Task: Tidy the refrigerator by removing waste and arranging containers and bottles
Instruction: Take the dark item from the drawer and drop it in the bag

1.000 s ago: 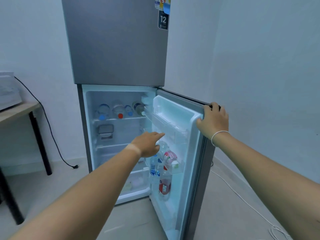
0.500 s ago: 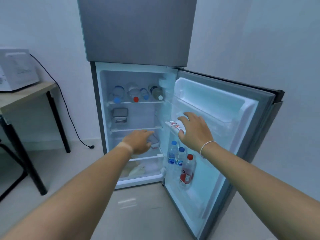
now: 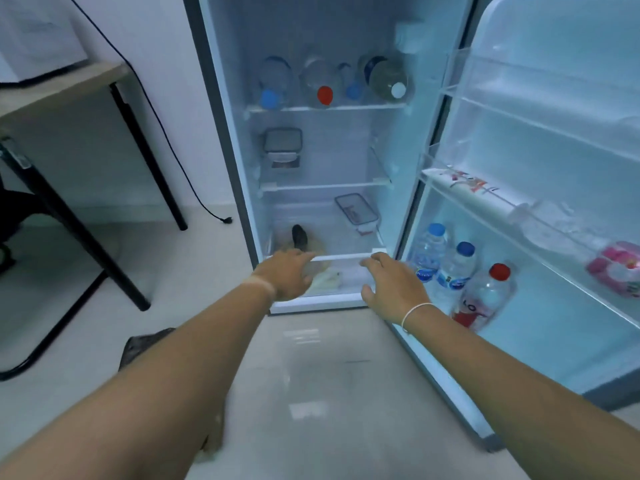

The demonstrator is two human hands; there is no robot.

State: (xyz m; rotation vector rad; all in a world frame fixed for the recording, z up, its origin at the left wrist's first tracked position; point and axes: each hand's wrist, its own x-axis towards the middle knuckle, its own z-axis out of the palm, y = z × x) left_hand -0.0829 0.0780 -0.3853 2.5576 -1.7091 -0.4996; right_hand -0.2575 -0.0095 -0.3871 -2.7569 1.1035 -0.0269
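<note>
Where both hands (image 3: 341, 277) reach, the red-capped bottle (image 3: 483, 299) reads "LO".

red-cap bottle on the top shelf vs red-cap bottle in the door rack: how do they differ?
Pose: the shelf bottle lies on its side, cap facing out; the door bottle stands in the bottom rack, leaning a little.
Label: the door bottle shows a red and pink label; none is visible on the shelf bottle.
Neighbours: the shelf bottle lies among other lying bottles; the door bottle stands beside two blue-capped ones.
Shared: clear plastic, red caps, neither touched by the hands.
</note>
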